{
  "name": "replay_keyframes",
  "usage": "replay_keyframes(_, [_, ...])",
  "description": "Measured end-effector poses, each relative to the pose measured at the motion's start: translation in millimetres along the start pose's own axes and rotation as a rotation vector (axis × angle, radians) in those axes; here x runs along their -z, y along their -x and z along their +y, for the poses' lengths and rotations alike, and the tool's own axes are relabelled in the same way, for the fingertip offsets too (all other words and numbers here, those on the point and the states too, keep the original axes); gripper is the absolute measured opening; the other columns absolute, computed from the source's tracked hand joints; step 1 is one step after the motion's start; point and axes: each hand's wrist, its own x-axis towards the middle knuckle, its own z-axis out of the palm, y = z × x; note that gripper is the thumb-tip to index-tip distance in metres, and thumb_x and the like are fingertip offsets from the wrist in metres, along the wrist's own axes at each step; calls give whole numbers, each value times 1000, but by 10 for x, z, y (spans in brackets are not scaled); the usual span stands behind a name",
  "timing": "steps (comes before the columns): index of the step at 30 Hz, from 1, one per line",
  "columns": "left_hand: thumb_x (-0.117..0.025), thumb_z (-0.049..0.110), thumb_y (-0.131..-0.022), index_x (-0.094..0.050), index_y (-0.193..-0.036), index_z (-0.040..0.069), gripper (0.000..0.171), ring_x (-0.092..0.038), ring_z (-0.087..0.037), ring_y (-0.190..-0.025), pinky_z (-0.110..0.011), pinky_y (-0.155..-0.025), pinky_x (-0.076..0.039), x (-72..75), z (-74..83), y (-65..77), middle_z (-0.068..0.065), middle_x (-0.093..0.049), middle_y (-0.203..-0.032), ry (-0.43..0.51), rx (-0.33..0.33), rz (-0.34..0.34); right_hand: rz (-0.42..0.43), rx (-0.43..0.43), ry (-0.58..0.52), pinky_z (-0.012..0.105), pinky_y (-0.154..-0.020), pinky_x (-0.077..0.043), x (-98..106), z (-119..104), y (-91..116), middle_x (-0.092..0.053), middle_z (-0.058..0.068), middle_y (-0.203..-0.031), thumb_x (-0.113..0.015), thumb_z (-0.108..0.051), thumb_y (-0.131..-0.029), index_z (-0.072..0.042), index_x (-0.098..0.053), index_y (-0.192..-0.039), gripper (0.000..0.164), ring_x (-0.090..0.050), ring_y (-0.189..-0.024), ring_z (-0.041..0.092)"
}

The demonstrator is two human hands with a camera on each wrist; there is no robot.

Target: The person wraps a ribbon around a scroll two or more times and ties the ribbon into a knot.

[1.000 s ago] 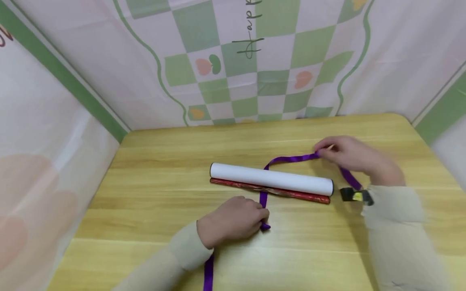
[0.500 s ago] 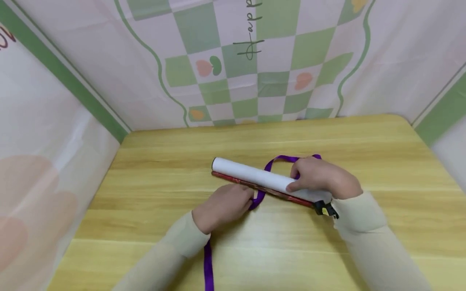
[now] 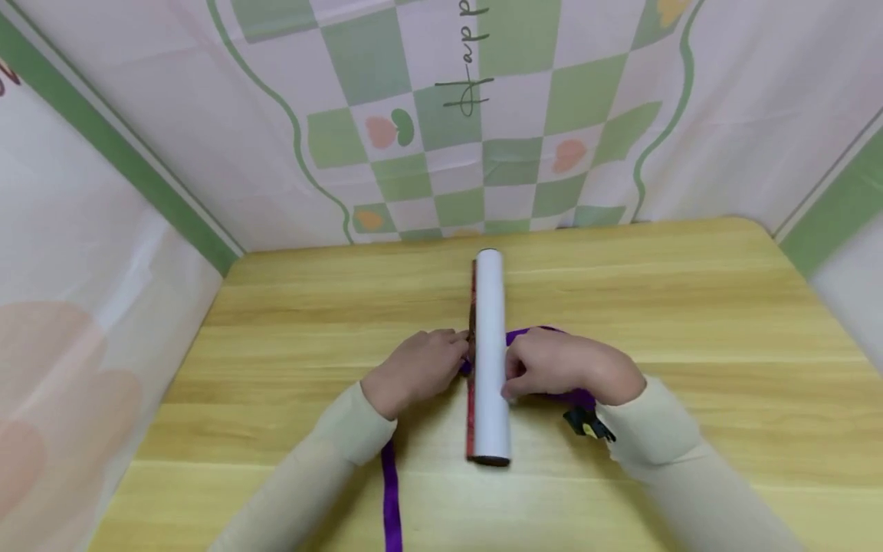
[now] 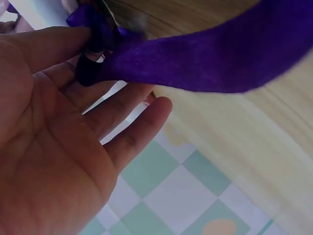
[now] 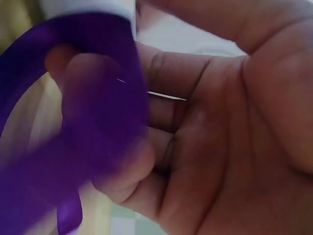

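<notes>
The left hand (image 3: 417, 364) pinches purple ribbon (image 4: 195, 63) beside the white roll (image 3: 490, 345). The right hand (image 3: 569, 366) curls its fingers (image 5: 176, 71) round purple ribbon, probably controlling slack

Wood-grain table (image 3: 690, 299), far corners rounded, its far edge against a pale fabric backdrop (image 3: 276, 176) printed with green-and-white checks, heart shapes and sideways lettering. Pale panel (image 3: 76, 230) at left; green bands (image 3: 124, 138) run down both far corners. Soft sheen on the near part of the tabletop.
</notes>
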Motion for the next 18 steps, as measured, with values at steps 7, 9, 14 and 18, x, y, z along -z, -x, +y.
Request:
replay_keyframes(7, [-40, 24, -102, -66, -107, 15, 27, -63, -13, -88, -25, -66, -49, 24, -33, 22, 0, -66, -115, 15, 12, 4, 15, 57, 10, 24, -55, -44, -4, 29, -43, -56, -7, -70, -62, -17, -88, -16, -63, -73, 14, -49, -55, 7])
replay_keyframes(9, [-40, 22, -101, -63, -98, 15, 24, -59, -11, -74, -25, -62, -48, 51, -73, 42, 2, -66, -95, 28, 39, 11, 33, 43, -1, 25, -58, -46, 59, 110, 6, -58, -6, -74, -59, -13, -88, -14, -64, -78, 11, -51, -58, 8])
replay_keyframes(14, [-46, 22, -99, -61, -100, 15, 17, -54, -8, -65, -24, -59, -46, 146, -289, 147, 5, -62, -80, 59, 129, 0, 169, -33, -19, 30, -66, -48, 329, 492, 269, -63, -3, -83, -60, -10, -86, -11, -65, -91, 8, -54, -71, 10])
replay_keyframes(18, [-50, 20, -96, -62, -113, 16, 21, -54, -8, -67, -24, -60, -46, 194, -536, 291, 3, -66, -88, 115, 207, 2, 307, -138, 6, 35, -71, -49, 535, 925, 571, -67, 1, -88, -62, -10, -85, -5, -65, -99, 16, -59, -78, 14])
